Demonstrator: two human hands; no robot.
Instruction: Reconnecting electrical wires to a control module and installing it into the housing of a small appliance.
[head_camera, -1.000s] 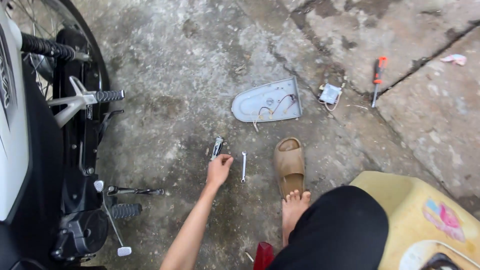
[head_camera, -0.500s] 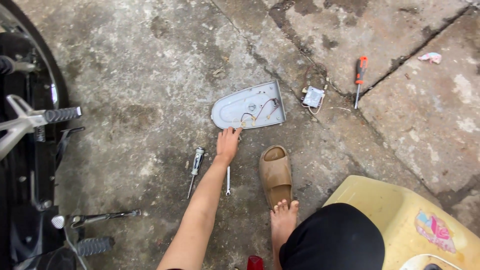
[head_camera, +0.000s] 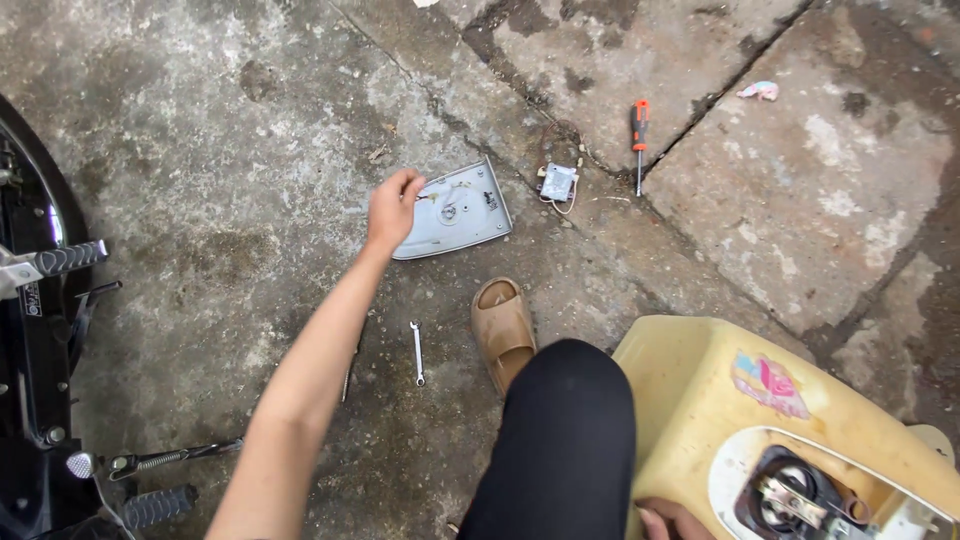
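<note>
Where concrete floor (head_camera: 200, 150) cracks, grey panel (head_camera: 460, 215), screwdriver (head_camera: 639, 135)

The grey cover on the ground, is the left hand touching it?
Touching. The head view shows the left hand with fingers on the grey cover's left edge.

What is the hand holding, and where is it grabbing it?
The left hand is on the near left corner of the grey plastic cover lying on the concrete; whether it grips or only touches cannot be told. The right hand rests against the yellow panel.
</note>
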